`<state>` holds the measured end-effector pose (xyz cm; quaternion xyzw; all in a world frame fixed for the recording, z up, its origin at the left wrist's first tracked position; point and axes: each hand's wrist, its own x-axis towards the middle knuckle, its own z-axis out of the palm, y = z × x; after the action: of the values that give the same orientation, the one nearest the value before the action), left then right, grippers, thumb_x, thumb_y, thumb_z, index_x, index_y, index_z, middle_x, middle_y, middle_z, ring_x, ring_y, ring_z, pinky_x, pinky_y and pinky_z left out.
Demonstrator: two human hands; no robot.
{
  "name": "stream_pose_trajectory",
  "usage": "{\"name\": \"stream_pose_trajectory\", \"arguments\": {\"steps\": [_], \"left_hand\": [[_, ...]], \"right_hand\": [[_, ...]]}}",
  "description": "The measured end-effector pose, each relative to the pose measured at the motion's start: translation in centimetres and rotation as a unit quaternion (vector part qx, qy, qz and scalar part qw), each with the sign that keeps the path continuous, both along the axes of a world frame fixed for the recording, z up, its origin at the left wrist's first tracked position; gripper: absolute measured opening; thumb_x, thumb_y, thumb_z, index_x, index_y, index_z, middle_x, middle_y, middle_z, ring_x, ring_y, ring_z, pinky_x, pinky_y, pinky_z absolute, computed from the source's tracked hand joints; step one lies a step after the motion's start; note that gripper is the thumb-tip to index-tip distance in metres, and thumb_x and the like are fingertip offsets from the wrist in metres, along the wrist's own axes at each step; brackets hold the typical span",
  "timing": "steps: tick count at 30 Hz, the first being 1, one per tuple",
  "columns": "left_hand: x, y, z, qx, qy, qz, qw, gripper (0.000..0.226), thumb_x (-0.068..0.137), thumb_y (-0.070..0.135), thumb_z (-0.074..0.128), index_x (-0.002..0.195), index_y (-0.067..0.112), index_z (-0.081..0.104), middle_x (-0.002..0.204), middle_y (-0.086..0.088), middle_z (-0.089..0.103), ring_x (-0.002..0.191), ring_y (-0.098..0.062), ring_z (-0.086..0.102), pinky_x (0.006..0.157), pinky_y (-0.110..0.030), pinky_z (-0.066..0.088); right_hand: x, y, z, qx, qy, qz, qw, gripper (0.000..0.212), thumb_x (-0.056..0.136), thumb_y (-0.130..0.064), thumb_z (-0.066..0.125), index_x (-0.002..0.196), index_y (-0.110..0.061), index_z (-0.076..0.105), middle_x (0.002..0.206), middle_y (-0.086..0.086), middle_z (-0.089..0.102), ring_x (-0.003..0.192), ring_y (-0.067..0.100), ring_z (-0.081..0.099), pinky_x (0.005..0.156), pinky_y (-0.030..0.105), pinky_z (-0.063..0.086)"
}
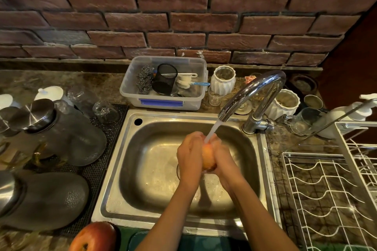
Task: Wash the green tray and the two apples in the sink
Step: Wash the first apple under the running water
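Note:
Over the steel sink (pixel 130 169), my left hand (pixel 189 153) and my right hand (pixel 221 155) together hold a yellow-red apple (pixel 208 159) between them. Water from the chrome tap (pixel 253 91) runs onto the apple and my fingers. A second red apple (pixel 93 237) lies at the bottom edge, on the counter in front of the sink's left corner. The green tray (pixel 140 240) shows only as a dark green strip at the bottom edge, partly hidden under my forearms.
Grey jars with steel lids (pixel 61 134) and upturned glasses (pixel 106 110) stand on a mat to the left. A clear tub (pixel 163 100) of scrubbers sits behind the sink. White ribbed jars (pixel 223 83) stand near the tap. A white wire drying rack (pixel 330 193) fills the right side.

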<state>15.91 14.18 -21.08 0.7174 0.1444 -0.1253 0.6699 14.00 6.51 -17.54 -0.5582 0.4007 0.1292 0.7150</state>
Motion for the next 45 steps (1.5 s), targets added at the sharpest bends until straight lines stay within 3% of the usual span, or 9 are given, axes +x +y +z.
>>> {"name": "stream_pose_trajectory", "arguments": {"steps": [7, 14, 17, 20, 24, 28, 33, 40, 45], "left_hand": [[0.1, -0.2, 0.9, -0.088, 0.182, 0.094, 0.975, 0.019, 0.084, 0.035, 0.064, 0.096, 0.023, 0.073, 0.101, -0.01, 0.07, 0.095, -0.029, 0.067, 0.081, -0.047, 0.06], [-0.2, -0.1, 0.7, 0.043, 0.02, -0.038, 0.998, 0.022, 0.091, 0.056, 0.046, 0.101, 0.05, 0.064, 0.103, 0.009, 0.068, 0.097, -0.015, 0.066, 0.087, -0.046, 0.059], [-0.7, 0.1, 0.0, 0.115, -0.084, -0.111, 0.983, 0.027, 0.082, 0.071, 0.042, 0.108, 0.068, 0.049, 0.115, 0.021, 0.057, 0.103, 0.0, 0.059, 0.088, -0.032, 0.055], [-0.7, 0.2, -0.6, 0.172, -0.16, -0.116, 0.965, 0.034, 0.085, 0.063, 0.043, 0.119, 0.059, 0.048, 0.115, 0.023, 0.054, 0.102, 0.004, 0.055, 0.087, -0.028, 0.051], [-0.2, 0.2, -0.5, 0.073, -0.079, -0.004, 0.994, 0.023, 0.088, 0.057, 0.046, 0.102, 0.053, 0.064, 0.103, 0.022, 0.067, 0.098, -0.005, 0.065, 0.089, -0.038, 0.057], [0.3, -0.1, -0.1, 0.031, 0.041, 0.082, 0.995, 0.024, 0.099, 0.045, 0.042, 0.093, 0.04, 0.065, 0.095, 0.008, 0.068, 0.093, -0.015, 0.064, 0.09, -0.05, 0.055], [0.1, 0.5, -0.2, 0.101, -0.027, -0.041, 0.994, 0.029, 0.091, 0.059, 0.035, 0.097, 0.045, 0.06, 0.098, 0.015, 0.067, 0.094, -0.009, 0.065, 0.087, -0.044, 0.057], [0.7, 2.0, -1.6, 0.229, -0.178, -0.214, 0.933, 0.037, 0.09, 0.064, 0.035, 0.121, 0.054, 0.053, 0.117, 0.02, 0.055, 0.093, 0.012, 0.054, 0.078, -0.012, 0.042], [0.8, 1.5, -1.3, 0.096, -0.081, -0.078, 0.989, 0.026, 0.099, 0.038, 0.045, 0.089, 0.049, 0.066, 0.098, 0.016, 0.067, 0.091, -0.002, 0.064, 0.078, -0.025, 0.054]], "right_hand": [[-1.2, 0.5, -2.2, -0.089, -0.139, 0.066, 0.984, 0.027, 0.097, -0.046, 0.056, 0.123, -0.04, 0.06, 0.115, -0.014, 0.066, 0.103, 0.005, 0.066, 0.085, 0.026, 0.058], [-0.3, -0.1, -2.3, -0.091, -0.119, -0.01, 0.989, 0.02, 0.101, -0.025, 0.045, 0.099, -0.023, 0.065, 0.097, 0.0, 0.071, 0.083, 0.012, 0.068, 0.072, 0.031, 0.055], [0.0, -0.8, -2.0, 0.016, -0.038, -0.069, 0.997, 0.026, 0.102, -0.035, 0.044, 0.098, -0.02, 0.065, 0.097, 0.009, 0.071, 0.091, 0.023, 0.068, 0.086, 0.046, 0.056], [0.0, -1.1, -1.8, 0.079, -0.011, -0.066, 0.995, 0.04, 0.101, -0.048, 0.039, 0.111, -0.021, 0.066, 0.103, 0.013, 0.073, 0.1, 0.028, 0.068, 0.089, 0.046, 0.055], [0.2, 0.0, -2.0, -0.016, -0.061, -0.012, 0.998, 0.029, 0.101, -0.036, 0.043, 0.105, -0.016, 0.063, 0.091, 0.012, 0.066, 0.083, 0.025, 0.066, 0.069, 0.039, 0.056], [-1.2, 2.2, -3.2, -0.082, -0.161, -0.028, 0.983, 0.032, 0.102, -0.044, 0.045, 0.13, -0.031, 0.053, 0.111, -0.008, 0.068, 0.1, 0.008, 0.068, 0.078, 0.029, 0.06], [-0.9, 1.9, -3.2, -0.122, -0.141, -0.083, 0.979, 0.028, 0.105, -0.034, 0.04, 0.116, -0.025, 0.064, 0.105, 0.002, 0.072, 0.095, 0.017, 0.07, 0.072, 0.03, 0.058], [-1.2, 0.2, -2.2, 0.056, 0.008, -0.054, 0.997, 0.057, 0.101, -0.06, 0.028, 0.126, -0.019, 0.058, 0.113, 0.015, 0.07, 0.098, 0.033, 0.07, 0.08, 0.048, 0.06], [-1.6, 0.8, -2.3, -0.034, -0.087, 0.018, 0.995, 0.033, 0.104, -0.049, 0.036, 0.132, -0.036, 0.046, 0.129, 0.002, 0.059, 0.109, 0.025, 0.066, 0.082, 0.046, 0.062]]}}
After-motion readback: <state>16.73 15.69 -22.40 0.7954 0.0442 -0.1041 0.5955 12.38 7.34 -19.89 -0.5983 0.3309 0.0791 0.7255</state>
